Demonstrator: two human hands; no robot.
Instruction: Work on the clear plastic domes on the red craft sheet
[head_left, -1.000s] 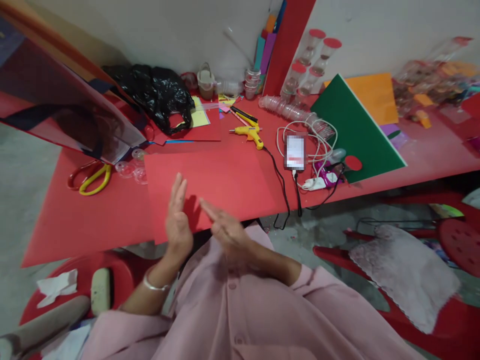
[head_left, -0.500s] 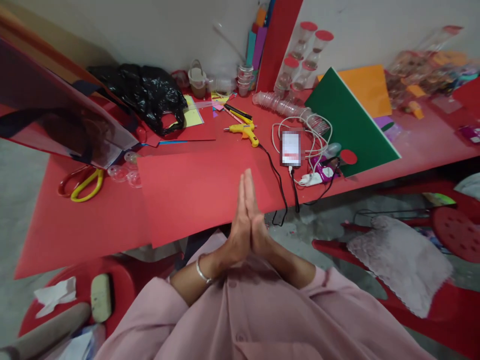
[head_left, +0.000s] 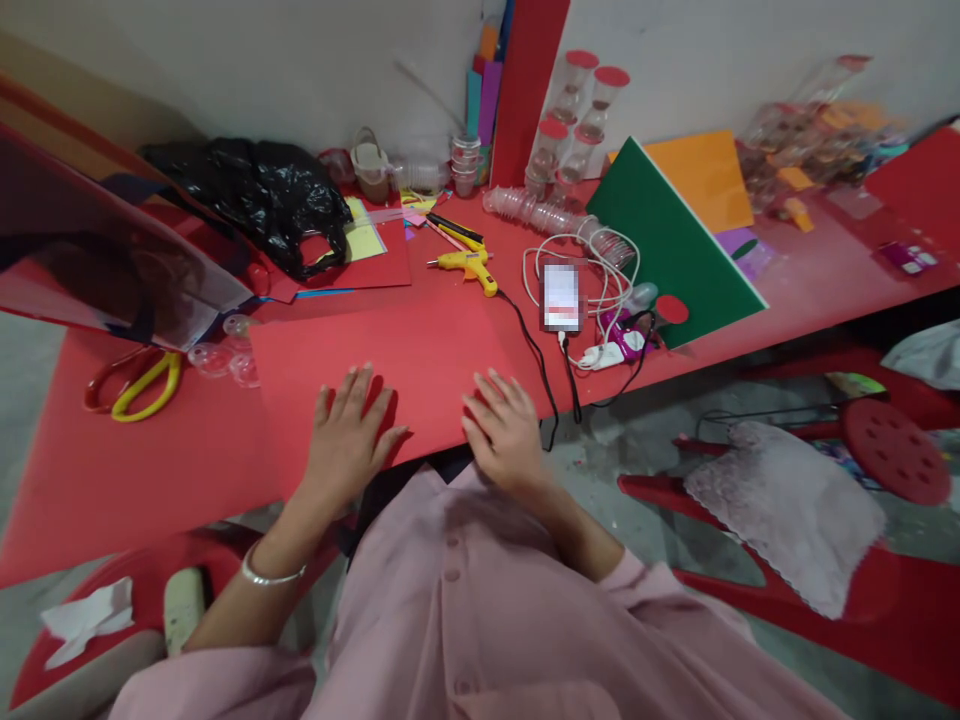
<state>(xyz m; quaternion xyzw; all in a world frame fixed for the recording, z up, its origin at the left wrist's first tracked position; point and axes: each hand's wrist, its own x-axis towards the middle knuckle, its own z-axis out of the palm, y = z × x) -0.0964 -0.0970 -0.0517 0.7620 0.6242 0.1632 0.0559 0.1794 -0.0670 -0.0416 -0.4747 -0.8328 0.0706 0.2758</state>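
Note:
My left hand point(head_left: 349, 430) rests palm down on a red sheet point(head_left: 420, 350), its fingers spread. Near the sheet's front edge on the right, my right hand point(head_left: 506, 425) also lies with fingers apart. Neither hand holds anything. Beyond them a yellow glue gun point(head_left: 469, 268) lies on its side, its black cord running toward the table's front edge. To its right is a phone point(head_left: 561, 297) with a lit, blurred screen and a cable plugged in. Yellow-handled scissors point(head_left: 150, 388) lie to the left, their blades hidden under a bag.
A black plastic bag point(head_left: 262, 200) sits at the back left. A green board point(head_left: 675, 250) leans at the right, near plastic cups with red discs point(head_left: 551, 130). Red stools stand at both sides; a cloth point(head_left: 787, 510) drapes the right one.
My palms were pressed together above the table's front edge. They have parted and come down onto the red sheet, left hand to the left. The whole view has shifted slightly.

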